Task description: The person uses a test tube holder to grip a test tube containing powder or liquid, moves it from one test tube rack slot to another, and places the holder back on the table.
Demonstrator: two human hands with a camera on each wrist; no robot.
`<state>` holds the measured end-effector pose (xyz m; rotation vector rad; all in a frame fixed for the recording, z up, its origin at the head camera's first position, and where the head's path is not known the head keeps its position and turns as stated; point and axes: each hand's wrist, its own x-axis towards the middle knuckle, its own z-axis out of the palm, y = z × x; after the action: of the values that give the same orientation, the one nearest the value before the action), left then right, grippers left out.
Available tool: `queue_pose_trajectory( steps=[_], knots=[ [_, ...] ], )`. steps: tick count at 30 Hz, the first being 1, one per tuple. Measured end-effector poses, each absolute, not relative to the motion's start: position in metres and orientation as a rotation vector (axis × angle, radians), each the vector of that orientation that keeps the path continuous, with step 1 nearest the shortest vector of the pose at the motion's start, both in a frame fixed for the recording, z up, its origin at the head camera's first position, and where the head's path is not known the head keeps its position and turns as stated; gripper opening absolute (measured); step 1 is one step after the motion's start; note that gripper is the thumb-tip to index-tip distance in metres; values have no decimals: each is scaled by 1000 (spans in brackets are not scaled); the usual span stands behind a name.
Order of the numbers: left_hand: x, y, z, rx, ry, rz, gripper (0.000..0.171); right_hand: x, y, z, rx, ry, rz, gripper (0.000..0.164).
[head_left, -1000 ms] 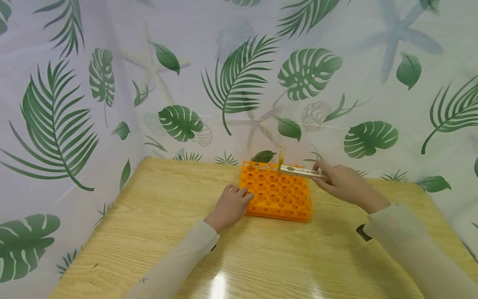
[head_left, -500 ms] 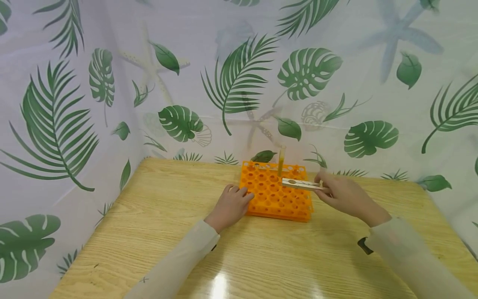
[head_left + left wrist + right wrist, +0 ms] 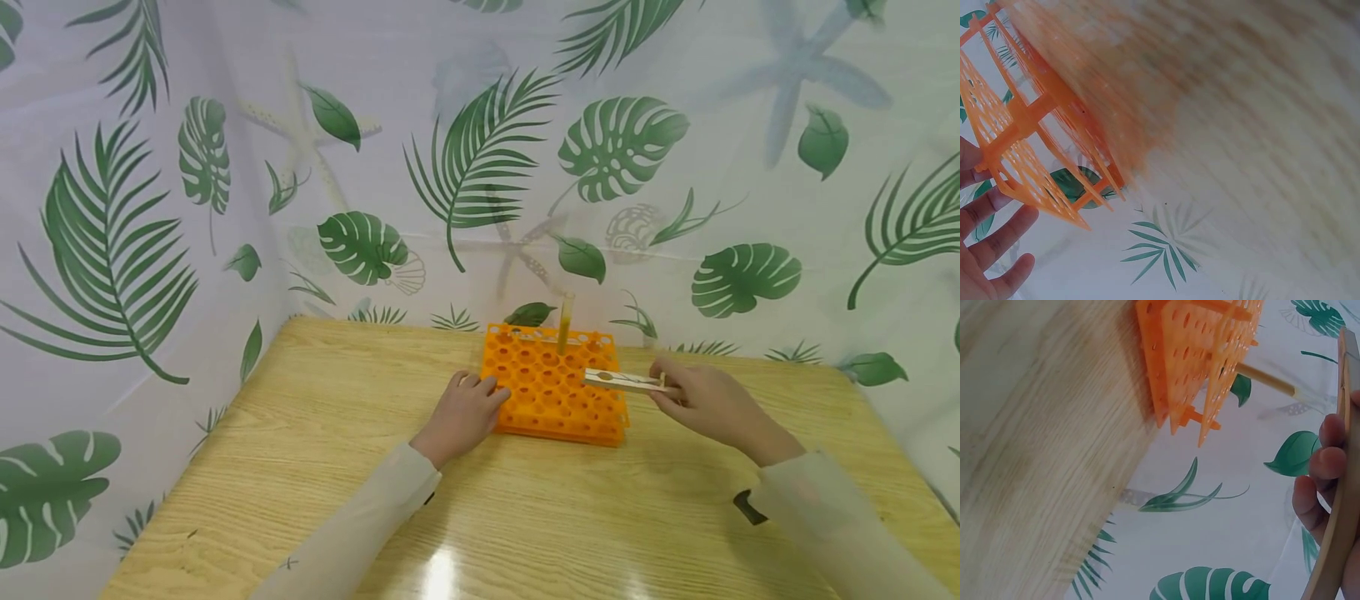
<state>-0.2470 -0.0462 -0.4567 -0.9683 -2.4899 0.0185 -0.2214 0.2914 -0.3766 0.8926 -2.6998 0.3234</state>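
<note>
A test tube point(image 3: 564, 325) with yellow-brown liquid stands upright in a hole near the back of the orange test tube rack point(image 3: 551, 398). My left hand point(image 3: 461, 415) holds the rack at its left edge; in the left wrist view, fingers point(image 3: 1004, 234) are at the rack's corner, some of them apart from it. My right hand point(image 3: 705, 404) grips a wooden test tube clamp point(image 3: 622, 381). The clamp's tip hangs over the right part of the rack, apart from the tube. In the right wrist view, curled fingers point(image 3: 1329, 462) lie along the clamp.
The rack stands toward the back of a wood-grain table point(image 3: 360, 375). Behind and to the left hangs a white cloth point(image 3: 480, 150) printed with green leaves. The rack's other visible holes hold no tubes.
The clamp was around the tube; it has come off and moved right and toward me with my right hand. The tube stays standing in the rack. My left hand has not moved.
</note>
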Motion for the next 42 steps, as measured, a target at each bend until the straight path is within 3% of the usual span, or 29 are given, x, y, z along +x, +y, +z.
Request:
queue_pose_trajectory(
  steps=[26, 42],
  knots=[
    [-246, -45, -457, -961, -2495, 1, 9, -225, 328, -394, 704, -2844, 347, 15],
    [-246, -45, -456, -962, -2490, 17, 8, -230, 366, -403, 484, -3024, 440, 26]
  ],
)
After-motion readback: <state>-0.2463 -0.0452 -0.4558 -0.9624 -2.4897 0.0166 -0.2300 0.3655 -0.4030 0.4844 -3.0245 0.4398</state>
